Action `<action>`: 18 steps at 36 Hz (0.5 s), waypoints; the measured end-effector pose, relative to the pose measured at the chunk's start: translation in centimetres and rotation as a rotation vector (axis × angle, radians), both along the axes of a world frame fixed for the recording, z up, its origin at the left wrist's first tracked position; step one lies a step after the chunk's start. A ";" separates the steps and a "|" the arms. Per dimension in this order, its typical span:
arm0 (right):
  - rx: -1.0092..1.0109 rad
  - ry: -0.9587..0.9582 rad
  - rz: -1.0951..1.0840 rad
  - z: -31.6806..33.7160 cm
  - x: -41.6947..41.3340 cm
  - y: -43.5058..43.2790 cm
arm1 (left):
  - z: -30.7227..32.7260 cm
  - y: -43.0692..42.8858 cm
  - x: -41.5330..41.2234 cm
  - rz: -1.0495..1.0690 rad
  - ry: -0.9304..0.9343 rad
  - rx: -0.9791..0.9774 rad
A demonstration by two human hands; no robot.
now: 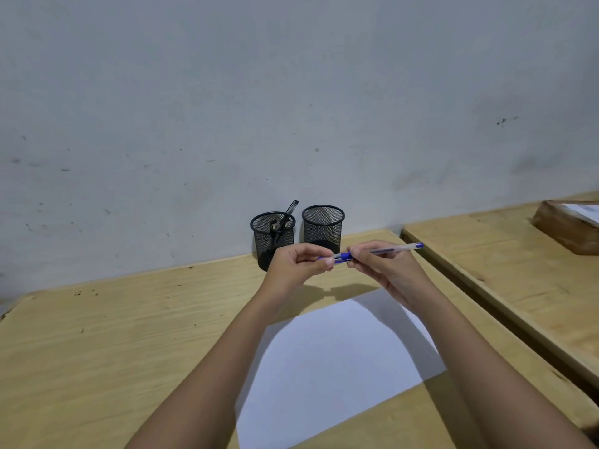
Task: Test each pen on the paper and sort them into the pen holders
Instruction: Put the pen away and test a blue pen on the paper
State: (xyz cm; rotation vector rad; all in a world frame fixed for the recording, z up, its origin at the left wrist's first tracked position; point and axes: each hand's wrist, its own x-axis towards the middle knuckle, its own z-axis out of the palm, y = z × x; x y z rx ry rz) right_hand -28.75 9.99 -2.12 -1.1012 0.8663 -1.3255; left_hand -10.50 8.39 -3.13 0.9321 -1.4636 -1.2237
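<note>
Left hand point(298, 264): up in the air, thumb and fingertips pinching the blue end of the pen, the other fingers curled in behind.
Right hand point(385, 270): wrapped round the clear barrel, thumb on top and fingers curled beneath, a firm grasp.
Pen point(398, 248): here it is, held between both my hands, lying almost level. Its blue tail tip points right and slightly up, and it sits above the desk just in front of the holders.
Blue section: right between my two thumbs. I cannot tell whether it is a cap or the grip.
Left holder point(274, 241): black mesh cup at the back of the desk against the wall, partly hidden behind my left hand.
Pens inside point(285, 218): dark pens in the left holder, one leaning right and poking above the rim.
Right holder point(323, 228): matching mesh cup just beside the left one, standing upright.
Paper point(340, 358): white sheet flat on the desk, below and between my forearms, turned at an angle.
Desk point(113, 335): pale wood, and it carries both holders and the sheet.
Second desk point(518, 270): off to my right across a dark gap, with a brown box point(567, 228) at its far edge.
Wall point(291, 92): grey and scuffed, and it fills the top of my view.
</note>
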 end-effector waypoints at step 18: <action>-0.076 0.705 0.074 2.0 -1.4 -0.4 | 3.6 -1.7 -0.3 0.109 0.003 -0.127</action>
